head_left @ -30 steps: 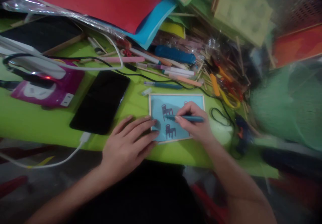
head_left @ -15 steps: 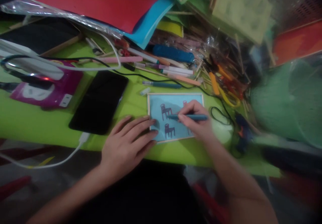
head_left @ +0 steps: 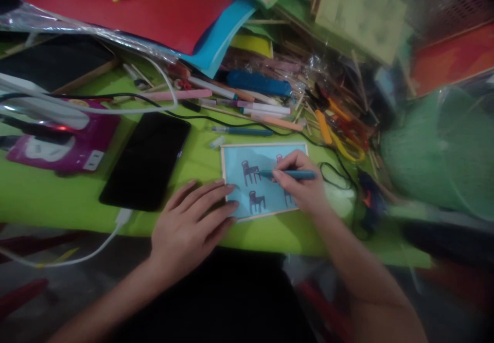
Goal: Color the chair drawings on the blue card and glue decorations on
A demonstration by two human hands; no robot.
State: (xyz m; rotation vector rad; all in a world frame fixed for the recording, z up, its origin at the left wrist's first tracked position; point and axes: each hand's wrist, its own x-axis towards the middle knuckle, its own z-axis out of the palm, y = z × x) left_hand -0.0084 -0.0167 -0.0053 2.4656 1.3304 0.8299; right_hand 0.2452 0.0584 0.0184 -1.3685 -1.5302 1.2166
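Note:
A light-blue card (head_left: pixel 237 199) with a thin pale wooden border lies on the green table, bearing several small dark chair drawings (head_left: pixel 257 202). My right hand (head_left: pixel 299 181) pinches a blue pen (head_left: pixel 303 174), its tip at the upper left chair drawing (head_left: pixel 250 172). Part of the card's right side is hidden under that hand. My left hand (head_left: pixel 193 219) lies flat with fingers stretched out, fingertips resting on the card's left edge. Just above the card are another blue pen (head_left: pixel 243 131) and a small whitish cap (head_left: pixel 217 142).
Left of the card lies a black phone (head_left: pixel 146 160) on a white cable, beside a purple power strip (head_left: pixel 57 145). Behind are markers (head_left: pixel 266 109), yellow-handled scissors (head_left: pixel 343 145) and red sheets (head_left: pixel 154 16). A green translucent basket (head_left: pixel 436 152) stands at right.
The whole scene has shifted slightly left in view. The pen tip has moved slightly up relative to the upper left chair. My left hand stays at the card's edge.

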